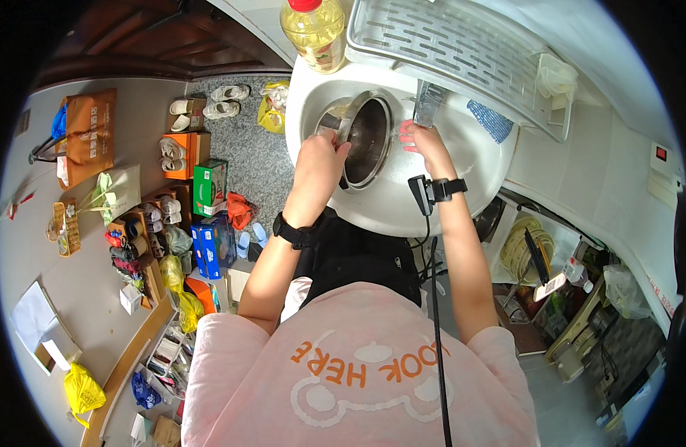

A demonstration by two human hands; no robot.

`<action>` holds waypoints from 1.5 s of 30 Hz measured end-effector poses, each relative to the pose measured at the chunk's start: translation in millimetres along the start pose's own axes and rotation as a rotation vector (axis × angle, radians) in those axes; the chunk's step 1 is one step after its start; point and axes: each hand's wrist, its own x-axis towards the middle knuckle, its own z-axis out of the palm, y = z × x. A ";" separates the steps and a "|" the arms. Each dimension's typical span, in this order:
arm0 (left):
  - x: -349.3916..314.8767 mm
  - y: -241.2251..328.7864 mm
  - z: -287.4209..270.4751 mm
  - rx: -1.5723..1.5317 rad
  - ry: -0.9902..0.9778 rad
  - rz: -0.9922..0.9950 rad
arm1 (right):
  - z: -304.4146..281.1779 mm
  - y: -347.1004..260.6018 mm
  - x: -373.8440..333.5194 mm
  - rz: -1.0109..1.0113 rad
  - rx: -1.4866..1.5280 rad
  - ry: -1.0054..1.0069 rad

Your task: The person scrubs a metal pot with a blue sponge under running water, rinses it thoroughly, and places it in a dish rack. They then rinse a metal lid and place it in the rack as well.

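A round metal pot [370,141] with a shiny rim and dark inside is tilted in the white sink [462,190]. My left hand [318,165] is closed on the pot's left rim, fingers bent over the edge. My right hand [426,144] is just right of the pot, below the flat metal faucet [428,103]. Its fingers are parted and stretched toward the pot, and nothing shows in them. Whether those fingertips touch the faucet is hard to tell. A blue striped cloth [490,121] lies on the sink's right side.
A bottle of yellow oil [314,36] with a red cap stands behind the sink, beside a slotted grey dish rack [447,48]. Boxes [210,186], shoes and bags line the left wall. A black cable [437,313] hangs across my front. Open shelves [533,257] stand at right.
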 end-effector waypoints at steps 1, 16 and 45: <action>-0.3 0.0 0.5 0.013 0.039 0.059 | 0.2 -3.7 -9.2 -0.028 0.055 0.010; -9.9 20.5 33.5 0.003 0.107 0.191 | -22.7 -43.8 -91.2 -0.455 0.599 0.017; -11.9 -52.3 34.2 -0.741 -0.115 -0.278 | -52.8 6.5 -77.8 -0.531 0.448 0.071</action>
